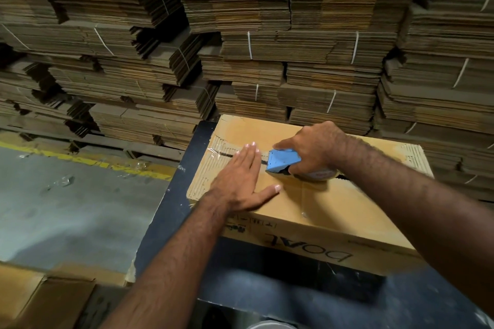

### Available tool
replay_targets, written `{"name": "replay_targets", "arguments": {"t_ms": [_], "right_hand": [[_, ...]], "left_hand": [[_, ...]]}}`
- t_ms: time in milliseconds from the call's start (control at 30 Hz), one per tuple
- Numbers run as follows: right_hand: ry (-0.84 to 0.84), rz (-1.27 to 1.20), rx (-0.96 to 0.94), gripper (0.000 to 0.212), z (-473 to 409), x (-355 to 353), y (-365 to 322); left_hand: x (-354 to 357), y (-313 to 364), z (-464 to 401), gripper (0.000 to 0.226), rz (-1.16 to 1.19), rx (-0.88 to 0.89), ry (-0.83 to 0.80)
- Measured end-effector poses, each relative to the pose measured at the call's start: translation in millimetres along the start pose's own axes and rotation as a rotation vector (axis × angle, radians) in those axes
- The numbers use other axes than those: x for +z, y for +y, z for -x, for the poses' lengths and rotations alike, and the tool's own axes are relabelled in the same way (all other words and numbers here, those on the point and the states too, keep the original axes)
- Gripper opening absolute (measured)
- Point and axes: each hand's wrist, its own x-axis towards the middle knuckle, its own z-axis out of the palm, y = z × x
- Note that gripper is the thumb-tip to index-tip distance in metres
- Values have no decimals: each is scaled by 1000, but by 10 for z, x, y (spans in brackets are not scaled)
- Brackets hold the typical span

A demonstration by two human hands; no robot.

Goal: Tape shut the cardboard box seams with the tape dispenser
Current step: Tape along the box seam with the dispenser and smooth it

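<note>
A brown cardboard box (328, 211) lies on a dark table (171, 219), its top flaps closed along a centre seam (227, 154). Clear tape covers the seam's left end and wraps over the left edge. My right hand (318, 149) grips a blue tape dispenser (282, 163) whose front end rests on the seam near the box's middle. A roll of tape (320, 175) shows under that hand. My left hand (240, 181) lies flat on the box top with fingers spread, just left of the dispenser, fingertips over the taped seam.
Tall stacks of flattened, strapped cardboard (267, 35) fill the whole background right behind the box. A grey floor with a yellow line (88, 160) lies to the left. Flat cardboard pieces (40, 299) lie at the lower left beside the table.
</note>
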Motion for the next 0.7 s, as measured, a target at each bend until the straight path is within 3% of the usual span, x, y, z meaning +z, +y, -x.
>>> {"name": "replay_targets", "arguments": {"t_ms": [500,700], "right_hand": [[-57,-101,-38,76,458,192,416],[-53,23,-30,75,454,217,436]], "left_hand": [[42,-71,49,116,-105,-33,-24],[30,-58,50,117,-113,-34,-10]]}}
